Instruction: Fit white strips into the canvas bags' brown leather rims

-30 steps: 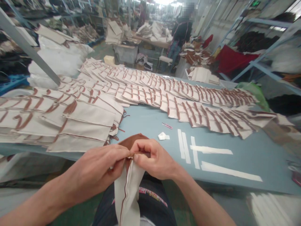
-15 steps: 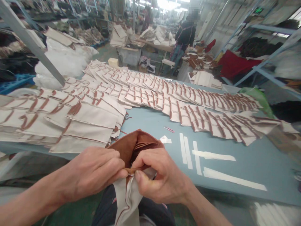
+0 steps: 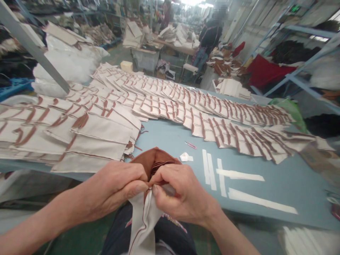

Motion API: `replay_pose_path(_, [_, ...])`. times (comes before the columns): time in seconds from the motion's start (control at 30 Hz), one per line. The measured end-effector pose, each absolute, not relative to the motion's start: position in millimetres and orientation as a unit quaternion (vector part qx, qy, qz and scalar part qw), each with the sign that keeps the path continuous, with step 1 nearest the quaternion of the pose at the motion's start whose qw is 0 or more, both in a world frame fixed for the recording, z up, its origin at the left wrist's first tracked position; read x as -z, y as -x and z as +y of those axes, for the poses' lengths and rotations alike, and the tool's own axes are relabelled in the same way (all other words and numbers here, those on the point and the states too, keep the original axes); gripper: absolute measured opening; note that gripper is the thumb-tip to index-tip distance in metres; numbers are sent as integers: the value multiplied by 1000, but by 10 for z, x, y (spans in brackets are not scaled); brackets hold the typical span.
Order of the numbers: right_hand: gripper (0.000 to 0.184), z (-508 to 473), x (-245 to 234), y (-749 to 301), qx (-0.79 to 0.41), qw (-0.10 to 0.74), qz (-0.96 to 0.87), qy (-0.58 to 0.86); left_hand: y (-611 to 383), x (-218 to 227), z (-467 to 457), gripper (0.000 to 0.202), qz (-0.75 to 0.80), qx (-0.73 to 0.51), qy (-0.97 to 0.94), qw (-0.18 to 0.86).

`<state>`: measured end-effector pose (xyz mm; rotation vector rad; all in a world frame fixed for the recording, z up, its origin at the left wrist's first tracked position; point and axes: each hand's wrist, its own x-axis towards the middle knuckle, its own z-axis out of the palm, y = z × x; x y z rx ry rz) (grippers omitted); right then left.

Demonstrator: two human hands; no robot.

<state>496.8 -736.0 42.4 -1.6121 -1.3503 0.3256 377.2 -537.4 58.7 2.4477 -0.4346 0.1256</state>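
Note:
My left hand (image 3: 117, 187) and my right hand (image 3: 176, 193) meet at the near edge of the blue table (image 3: 278, 184), both pinching the top edge of a cream cloth piece with brown trim (image 3: 145, 219). The cloth hangs down over my lap. Its brown upper part (image 3: 154, 159) bunches up just beyond my fingers. Thumbs and forefingers of both hands press together on the seam.
Overlapping rows of cream pieces with brown strips (image 3: 186, 106) cover the table's far and left parts. White strips (image 3: 233, 177), a small white scrap (image 3: 186, 157) and a pink tool (image 3: 190, 145) lie to the right. A person (image 3: 209, 39) stands far behind. Shelving (image 3: 305, 53) rises at right.
The brown top of the cloth has risen and bunched up beyond my fingers. My hands have shifted slightly lower and nearer while still pinching the seam.

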Motion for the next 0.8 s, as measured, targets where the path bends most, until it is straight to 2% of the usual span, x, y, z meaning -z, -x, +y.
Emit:
replay_pose_path(0.27, [12, -7460, -474, -5001, -162, 456, -572, 662, -3852, -655, -5315, 39, -170, 43, -921, 348])
replay_pose_path(0.4, [10, -7531, -502, -4999, -194, 450, -571, 659, -3843, -648, -5349, 34, -182, 17, -936, 300])
replay_pose_path(0.53, [31, -7498, -490, -4976, -132, 440, -563, 687, -3824, -625, -5442, 33, -180, -19, -940, 291])
replay_pose_path(0.7, [48, -7352, -341, -5032, -154, 522, -525, 654, -3845, -648, -5602, 37, -124, -25, -899, 419])
replay_pose_path(0.8, [57, -7234, -206, -5121, -181, 540, -517, 639, -3900, -583, -5679, 48, -78, -37, -847, 525])
